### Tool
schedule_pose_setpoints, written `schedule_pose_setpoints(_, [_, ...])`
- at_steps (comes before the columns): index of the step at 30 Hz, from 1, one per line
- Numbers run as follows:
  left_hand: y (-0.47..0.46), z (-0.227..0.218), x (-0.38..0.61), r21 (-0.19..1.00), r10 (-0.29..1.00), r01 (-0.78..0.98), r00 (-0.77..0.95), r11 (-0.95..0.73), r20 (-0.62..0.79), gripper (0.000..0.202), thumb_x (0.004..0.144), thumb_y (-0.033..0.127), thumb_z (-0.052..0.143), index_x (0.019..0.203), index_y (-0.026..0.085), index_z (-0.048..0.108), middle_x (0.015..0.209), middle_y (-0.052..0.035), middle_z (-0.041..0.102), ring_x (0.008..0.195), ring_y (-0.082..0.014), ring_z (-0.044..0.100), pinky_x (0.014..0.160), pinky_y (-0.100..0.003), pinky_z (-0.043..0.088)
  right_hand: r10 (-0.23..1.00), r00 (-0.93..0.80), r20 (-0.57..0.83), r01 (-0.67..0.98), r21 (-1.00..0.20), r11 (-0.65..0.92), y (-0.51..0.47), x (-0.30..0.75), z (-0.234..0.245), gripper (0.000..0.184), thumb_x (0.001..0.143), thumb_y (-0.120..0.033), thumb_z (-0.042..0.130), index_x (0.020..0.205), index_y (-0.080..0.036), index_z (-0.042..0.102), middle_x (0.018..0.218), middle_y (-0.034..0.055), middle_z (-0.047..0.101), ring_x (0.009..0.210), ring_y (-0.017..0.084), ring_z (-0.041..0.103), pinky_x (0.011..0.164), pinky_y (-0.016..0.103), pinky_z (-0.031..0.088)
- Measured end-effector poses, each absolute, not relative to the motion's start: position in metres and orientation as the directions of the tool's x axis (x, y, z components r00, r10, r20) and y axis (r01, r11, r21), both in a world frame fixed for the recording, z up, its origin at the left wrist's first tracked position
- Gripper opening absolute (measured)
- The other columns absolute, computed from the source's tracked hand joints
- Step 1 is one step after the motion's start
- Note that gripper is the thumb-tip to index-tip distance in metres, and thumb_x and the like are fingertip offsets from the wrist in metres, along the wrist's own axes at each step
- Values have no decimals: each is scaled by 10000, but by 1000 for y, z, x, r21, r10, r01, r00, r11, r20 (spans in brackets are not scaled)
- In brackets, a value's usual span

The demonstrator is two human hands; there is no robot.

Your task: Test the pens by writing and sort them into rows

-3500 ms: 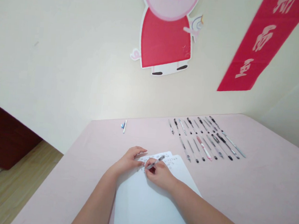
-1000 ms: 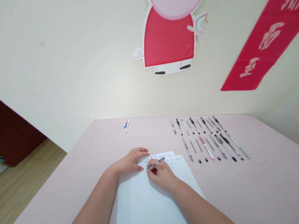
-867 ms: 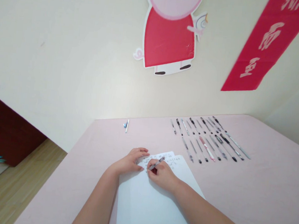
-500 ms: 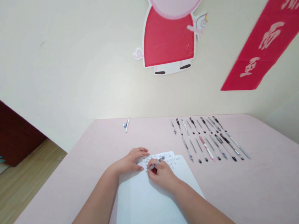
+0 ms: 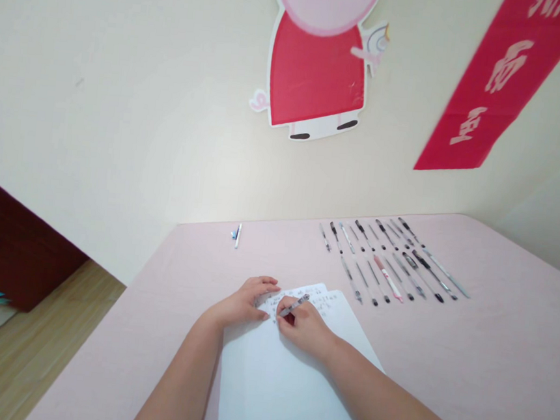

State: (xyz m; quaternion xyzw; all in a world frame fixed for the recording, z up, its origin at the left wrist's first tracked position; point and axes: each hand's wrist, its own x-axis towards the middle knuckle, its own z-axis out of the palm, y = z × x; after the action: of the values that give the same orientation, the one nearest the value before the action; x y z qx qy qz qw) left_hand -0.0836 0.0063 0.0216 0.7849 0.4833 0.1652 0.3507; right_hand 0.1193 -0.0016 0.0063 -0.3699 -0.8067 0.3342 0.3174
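Observation:
Sheets of white paper (image 5: 274,386) lie on the pink tabletop, with dark handwriting along their upper part. My right hand (image 5: 303,326) rests on the paper, its fingers closed around a pen (image 5: 297,304) with a patterned grey barrel. The pen leans up to the right; its tip is hidden by my fingers, near the written lines. On the paper's upper left edge lies my left hand (image 5: 246,302), fingers spread and flat, holding nothing. A narrow gap separates the two hands.
Two rows of pens and refills (image 5: 396,259) lie at the right of the pink table (image 5: 468,357), one of them pink and white. A white and blue pen (image 5: 238,236) lies at the back left with a small blue piece. Behind the table rises a wall with a cartoon cutout (image 5: 316,69).
My right hand with the pen has shifted very slightly to the right on the paper. My left hand keeps its place.

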Motion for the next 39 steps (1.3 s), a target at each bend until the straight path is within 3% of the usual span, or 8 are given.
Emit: schedule_pose_setpoints(39, [6, 22, -84, 696, 869, 651, 488, -304, -77, 620, 662, 210, 696, 1251, 255, 508, 1372, -74, 397, 1290, -256, 308, 1091, -416, 231, 797, -546, 258, 371, -778, 507, -2, 121, 9, 143, 647, -61, 495, 669, -186, 562, 538, -47, 485, 509, 95, 460, 521, 188, 352])
